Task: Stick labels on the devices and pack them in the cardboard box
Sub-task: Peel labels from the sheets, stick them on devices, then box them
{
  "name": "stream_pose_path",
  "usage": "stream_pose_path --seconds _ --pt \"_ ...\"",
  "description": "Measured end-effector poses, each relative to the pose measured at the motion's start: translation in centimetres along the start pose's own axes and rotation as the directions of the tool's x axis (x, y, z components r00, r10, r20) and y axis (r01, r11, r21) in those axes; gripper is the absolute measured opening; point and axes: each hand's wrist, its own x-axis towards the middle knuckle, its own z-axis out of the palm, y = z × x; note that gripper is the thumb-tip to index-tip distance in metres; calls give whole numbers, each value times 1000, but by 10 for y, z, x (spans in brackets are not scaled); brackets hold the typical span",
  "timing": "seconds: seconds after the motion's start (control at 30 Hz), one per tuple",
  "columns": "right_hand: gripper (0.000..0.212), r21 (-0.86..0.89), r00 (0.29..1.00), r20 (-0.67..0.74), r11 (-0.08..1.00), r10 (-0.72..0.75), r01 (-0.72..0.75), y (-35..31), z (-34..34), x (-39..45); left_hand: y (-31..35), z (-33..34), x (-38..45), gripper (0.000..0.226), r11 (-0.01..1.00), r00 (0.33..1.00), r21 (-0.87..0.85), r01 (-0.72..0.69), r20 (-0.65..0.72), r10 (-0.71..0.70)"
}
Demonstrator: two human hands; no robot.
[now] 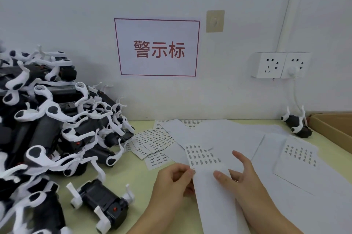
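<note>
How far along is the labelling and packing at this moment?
Early. One device lies beside the cardboard box, possibly done. In hand: the left hand pinches the label sheet while the right hand rests on it. Left: the big pile of devices.

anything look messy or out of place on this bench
Yes. The small label sheets lie fanned and overlapping, partly under the device pile. One device lies alone by the cardboard box, far from that pile.

I log: heaped black-and-white plastic devices (47, 119) left; white paper label sheet (204, 157) centre; brown cardboard box (331, 127) right.
</note>
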Motion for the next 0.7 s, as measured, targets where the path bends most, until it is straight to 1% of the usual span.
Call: stream_pose_path --seconds 0.07,0.17,0.23,0.33,0.43,0.47,0.5,0.57,0.63,0.7 --pt "77 -57 999 31 998 18 -16 -1 2 -3 -3 1 0 24 1000 1000 -15 -12 -19 12" --pt "66 -139 998 9 989 -57 58 -2 3 -5 -4 4 -1 26 999 999 -15 -36 -5 36" --pt "62 -134 997 1 988 -80 80 -2 3 -4 -3 5 0 27 998 998 0 -62 17 62" --pt "59 -54 999 -2 998 -45 45 0 3 -3 -4 6 -1 28 995 994 31 -98 43 97" --pt "53 120 998 -7 991 56 -54 1 3 -2 -4 7 -4 27 989 988 34 -146 50 145" --pt "51 171 996 32 981 89 -93 0 2 -3 -4 8 -5 25 985 985 43 -165 55 162" --pt "50 205 989 101 970 112 -131 -1 2 -4 -4 8 -6 24 982 982 55 -182 59 178" --pt "48 221 962 233 956 142 -195 -3 2 -7 -3 9 -8 22 973 975 75 -216 78 210" --pt "42 206 953 268 957 144 -203 -4 3 -10 -2 9 -10 22 965 967 90 -246 93 238" --pt "30 184 959 253 967 127 -177 -4 3 -11 -1 9 -11 22 958 960 96 -269 101 260"
